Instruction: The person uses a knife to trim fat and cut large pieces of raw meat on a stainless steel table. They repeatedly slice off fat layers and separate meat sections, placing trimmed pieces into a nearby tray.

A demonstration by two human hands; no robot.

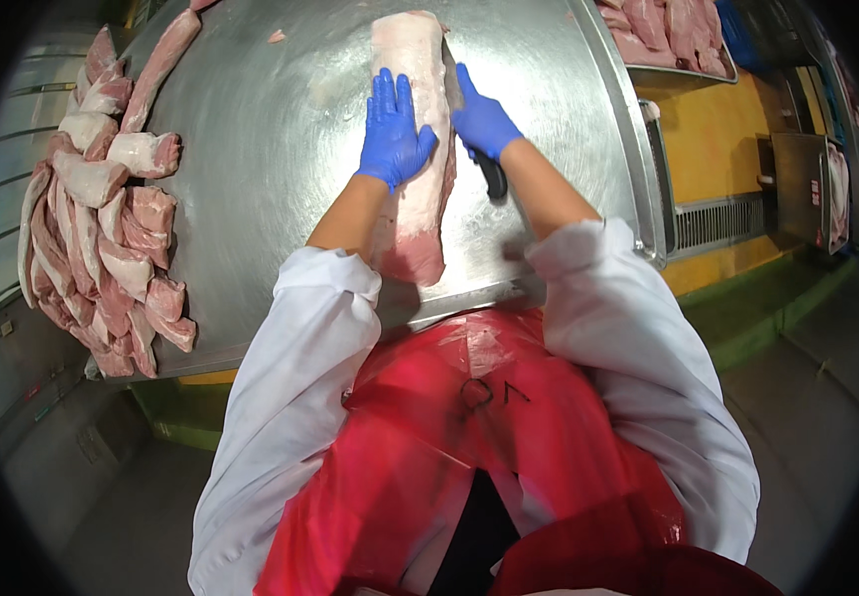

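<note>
A long slab of pale, fat-covered meat (pixel 418 211) lies lengthwise on the metal table (pixel 281 199) in front of me, its pink cut end toward me. Blue-gloved, my left hand (pixel 393 137) rests flat on top of the slab with its fingers stretched out. Along the slab's right side, my right hand (pixel 486 121), also gloved in blue, grips a knife (pixel 495 181). The black handle sticks out below the palm, and part of the blade shows beyond the fingers, close against the meat's right edge. The rest of the blade is hidden.
Many cut strips of meat (pixel 102 219) are heaped at the table's left edge. A small scrap (pixel 277 36) lies at the far left. Beyond the table's raised right rim (pixel 638 149) stands a tray (pixel 683 74) with more meat. A floor grate (pixel 722 223) shows at the right.
</note>
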